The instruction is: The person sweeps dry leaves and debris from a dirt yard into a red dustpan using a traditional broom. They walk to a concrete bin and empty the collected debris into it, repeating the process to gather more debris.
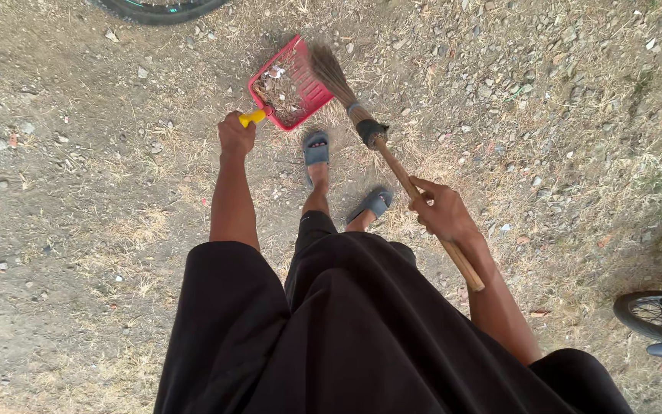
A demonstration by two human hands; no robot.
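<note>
The left arm reaches straight forward and down, nearly fully extended, with the left hand (236, 135) curled into a fist around the yellow handle (253, 118) of a red dustpan (291, 83). The grip is tight, knuckles turned up toward the camera, only the stub end of the handle showing past the fingers. The dustpan rests tilted on the bare ground (78, 199), its open mouth facing the broom, and it holds a small heap of dry grass, twigs and a few pale scraps.

The right arm is bent at the elbow and held closer to the body. The right hand (444, 211) wraps the wooden broom handle (423, 205) near its upper end, fingers closed round the shaft, with a short length of the stick poking out behind the wrist. The stick slants forward and to the left, down to a dark binding, and the brown broom bristles (331, 73) lie just at the dustpan's mouth, touching its edge.

Between the two arms the person's feet in blue-grey sandals (316, 148) stand on the dirt, one ahead of the other, below a black garment. The ground is dusty earth with gravel and dead grass. A wheel (657, 313) shows at the right edge, another tyre (158, 9) at the top
</note>
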